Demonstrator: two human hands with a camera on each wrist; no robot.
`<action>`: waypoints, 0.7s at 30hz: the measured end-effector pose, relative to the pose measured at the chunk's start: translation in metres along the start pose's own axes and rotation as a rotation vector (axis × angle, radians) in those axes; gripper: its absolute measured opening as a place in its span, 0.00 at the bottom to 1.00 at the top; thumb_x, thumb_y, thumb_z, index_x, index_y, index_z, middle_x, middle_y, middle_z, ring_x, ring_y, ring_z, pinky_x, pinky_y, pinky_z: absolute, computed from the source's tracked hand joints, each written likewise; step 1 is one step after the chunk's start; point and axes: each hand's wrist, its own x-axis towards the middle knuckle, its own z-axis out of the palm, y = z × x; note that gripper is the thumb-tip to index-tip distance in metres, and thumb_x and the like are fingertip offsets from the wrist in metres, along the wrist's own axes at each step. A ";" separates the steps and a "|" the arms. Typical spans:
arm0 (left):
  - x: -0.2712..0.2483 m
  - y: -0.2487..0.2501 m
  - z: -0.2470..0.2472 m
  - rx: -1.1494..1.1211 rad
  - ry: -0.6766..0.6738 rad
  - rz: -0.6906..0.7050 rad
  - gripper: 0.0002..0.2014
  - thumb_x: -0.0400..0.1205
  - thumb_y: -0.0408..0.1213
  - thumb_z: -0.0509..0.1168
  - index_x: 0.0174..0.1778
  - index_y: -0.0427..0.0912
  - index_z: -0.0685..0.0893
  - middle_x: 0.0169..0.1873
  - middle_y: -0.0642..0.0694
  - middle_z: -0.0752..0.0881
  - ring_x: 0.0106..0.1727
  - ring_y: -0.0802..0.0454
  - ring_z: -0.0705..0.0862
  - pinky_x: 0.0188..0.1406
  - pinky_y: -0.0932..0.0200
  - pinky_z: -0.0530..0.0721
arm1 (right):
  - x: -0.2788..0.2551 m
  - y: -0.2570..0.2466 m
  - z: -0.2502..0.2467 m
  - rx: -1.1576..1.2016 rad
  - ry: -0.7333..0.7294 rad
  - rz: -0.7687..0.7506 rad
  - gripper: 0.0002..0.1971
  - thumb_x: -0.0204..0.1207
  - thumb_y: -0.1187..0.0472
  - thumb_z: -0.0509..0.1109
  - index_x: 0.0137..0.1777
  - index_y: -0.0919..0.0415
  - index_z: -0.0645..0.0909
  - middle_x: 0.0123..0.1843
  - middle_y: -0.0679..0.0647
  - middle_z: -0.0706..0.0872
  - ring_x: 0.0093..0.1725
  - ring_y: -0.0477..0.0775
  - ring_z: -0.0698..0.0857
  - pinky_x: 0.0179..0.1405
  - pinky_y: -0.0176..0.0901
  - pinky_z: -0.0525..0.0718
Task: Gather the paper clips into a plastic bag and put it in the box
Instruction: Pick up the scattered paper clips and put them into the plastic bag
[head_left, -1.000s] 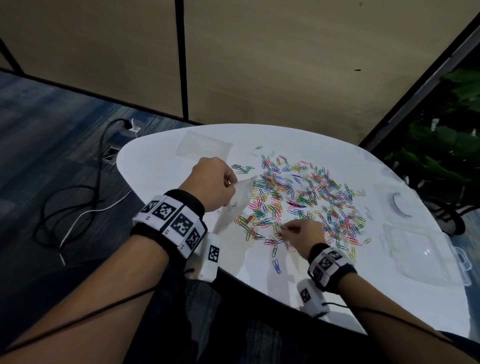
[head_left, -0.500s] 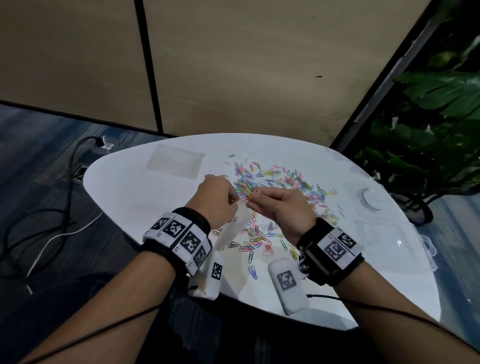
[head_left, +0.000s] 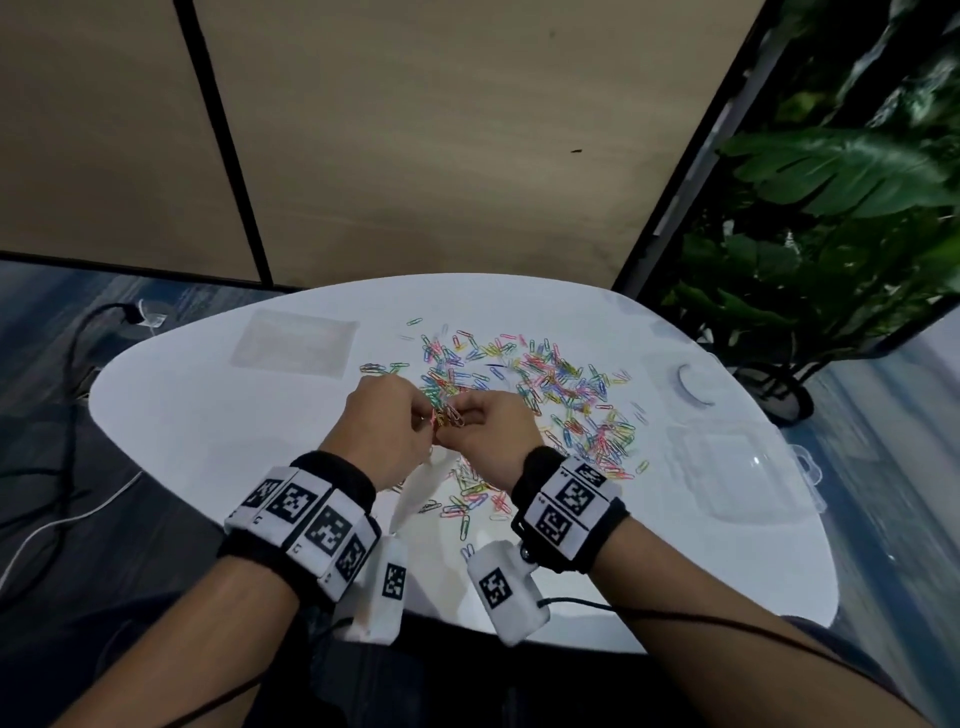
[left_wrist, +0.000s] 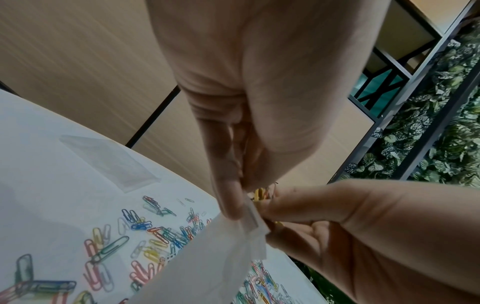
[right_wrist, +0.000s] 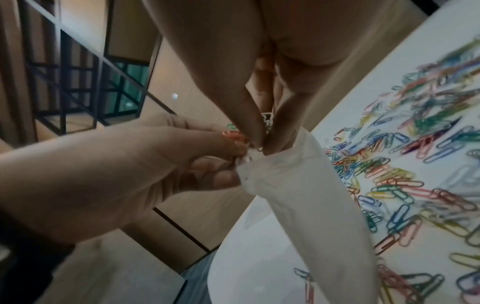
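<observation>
Many coloured paper clips (head_left: 545, 384) lie scattered on the white table (head_left: 182, 415). My left hand (head_left: 428, 422) pinches the mouth of a clear plastic bag (head_left: 415, 488), which hangs down toward the table. The bag (left_wrist: 207, 257) shows from below in the left wrist view, and the bag (right_wrist: 298, 205) also hangs in the right wrist view. My right hand (head_left: 465, 415) pinches a small bunch of clips (head_left: 449, 417) right at the bag's mouth, against the left hand's fingers. A clear plastic box (head_left: 737, 467) sits open at the table's right.
A second flat plastic bag (head_left: 293, 340) lies at the table's far left. A small round ring (head_left: 693, 384) sits beyond the box. A leafy plant (head_left: 831, 208) stands to the right, and cables (head_left: 67, 415) trail on the floor to the left.
My right hand has lifted off the pile with a few clips and come up to the bag's mouth beside the left hand. The left hand kept hold of the bag.
</observation>
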 end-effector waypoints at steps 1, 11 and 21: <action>-0.001 0.000 0.000 -0.005 0.000 -0.001 0.12 0.78 0.29 0.66 0.36 0.43 0.94 0.32 0.43 0.92 0.38 0.45 0.91 0.45 0.53 0.91 | 0.001 0.000 0.001 -0.039 0.014 -0.008 0.13 0.65 0.67 0.79 0.37 0.49 0.81 0.44 0.58 0.91 0.46 0.59 0.90 0.52 0.54 0.89; -0.002 0.001 -0.001 -0.090 0.067 -0.046 0.10 0.79 0.27 0.67 0.46 0.36 0.95 0.35 0.37 0.93 0.44 0.39 0.93 0.54 0.46 0.92 | 0.003 -0.002 0.009 -0.334 0.012 -0.161 0.06 0.69 0.66 0.74 0.44 0.60 0.90 0.40 0.57 0.91 0.41 0.57 0.89 0.46 0.48 0.89; -0.004 0.001 -0.006 -0.109 0.087 -0.036 0.11 0.79 0.26 0.67 0.49 0.37 0.95 0.40 0.39 0.94 0.43 0.41 0.93 0.54 0.48 0.92 | 0.006 -0.006 0.009 -0.517 -0.051 -0.255 0.10 0.72 0.69 0.70 0.45 0.58 0.93 0.38 0.52 0.90 0.38 0.49 0.83 0.43 0.34 0.77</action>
